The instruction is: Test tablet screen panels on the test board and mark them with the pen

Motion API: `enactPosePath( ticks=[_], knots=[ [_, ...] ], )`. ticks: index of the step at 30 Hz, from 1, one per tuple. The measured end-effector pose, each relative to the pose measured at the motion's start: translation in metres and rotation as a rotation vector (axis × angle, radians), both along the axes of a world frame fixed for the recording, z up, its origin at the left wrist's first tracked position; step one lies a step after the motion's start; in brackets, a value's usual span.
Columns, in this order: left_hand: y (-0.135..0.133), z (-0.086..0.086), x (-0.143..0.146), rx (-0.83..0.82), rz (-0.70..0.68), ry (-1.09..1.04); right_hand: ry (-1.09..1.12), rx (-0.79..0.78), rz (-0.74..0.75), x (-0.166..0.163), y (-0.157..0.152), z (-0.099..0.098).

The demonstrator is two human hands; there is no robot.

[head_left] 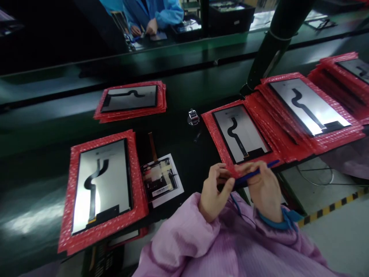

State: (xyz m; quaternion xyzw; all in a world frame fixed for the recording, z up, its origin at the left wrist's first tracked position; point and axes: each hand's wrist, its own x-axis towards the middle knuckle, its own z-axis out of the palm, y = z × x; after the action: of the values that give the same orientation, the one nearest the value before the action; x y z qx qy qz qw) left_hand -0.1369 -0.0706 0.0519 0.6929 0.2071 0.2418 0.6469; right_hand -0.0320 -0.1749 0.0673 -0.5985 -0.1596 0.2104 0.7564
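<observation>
In front of my body, my left hand (215, 192) is closed, thumb and fingers pinching at red bubble wrap (235, 170). My right hand (266, 190) is bent round a slim blue pen (248, 176), which slants up to the right past its fingers. Just beyond both hands lies a display panel (240, 134) with a black curved ribbon cable, resting on red bubble-wrap sleeves. How far the wrap between my fingers joins that stack is hidden.
More panels lie on red sleeves: a near-left stack (103, 188), a far-left stack (129, 98) and stacks (309, 104) rightward. A small part on white card (161, 179) and a metal tally counter (193, 117) sit between. A dark post (269, 54) rises behind; a co-worker's hands (148, 27) show across.
</observation>
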Motion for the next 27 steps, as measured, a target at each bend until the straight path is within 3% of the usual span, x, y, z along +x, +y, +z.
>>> enactPosePath(
  ticks=[3, 6, 9, 12, 14, 21, 27],
  knots=[
    [0.032, -0.012, 0.005, 0.343, 0.153, 0.117, -0.196, -0.145, -0.107, 0.017, -0.012, 0.005],
    [0.074, -0.02, 0.025, 0.737, 0.277, 0.311, -0.72, -0.501, -0.014, 0.021, -0.015, -0.003],
    [0.103, -0.024, 0.052, 0.942, 0.231, 0.503, -1.149, -0.725, 0.072, 0.013, -0.006, -0.024],
    [0.11, -0.027, 0.068, 1.018, 0.073, 0.646, -1.282, -0.849, 0.026, 0.008, 0.005, -0.045],
    [0.106, -0.031, 0.066, 1.036, 0.047, 0.694, -1.272, -0.849, -0.017, 0.009, 0.008, -0.054],
    [0.088, -0.04, 0.021, 1.084, 0.176, 0.728, -1.234, -0.744, -0.074, 0.019, 0.006, -0.055],
    [0.121, -0.029, 0.005, 1.024, 0.325, 0.947, -1.218, -0.651, -0.084, 0.018, 0.007, -0.049]
  ],
)
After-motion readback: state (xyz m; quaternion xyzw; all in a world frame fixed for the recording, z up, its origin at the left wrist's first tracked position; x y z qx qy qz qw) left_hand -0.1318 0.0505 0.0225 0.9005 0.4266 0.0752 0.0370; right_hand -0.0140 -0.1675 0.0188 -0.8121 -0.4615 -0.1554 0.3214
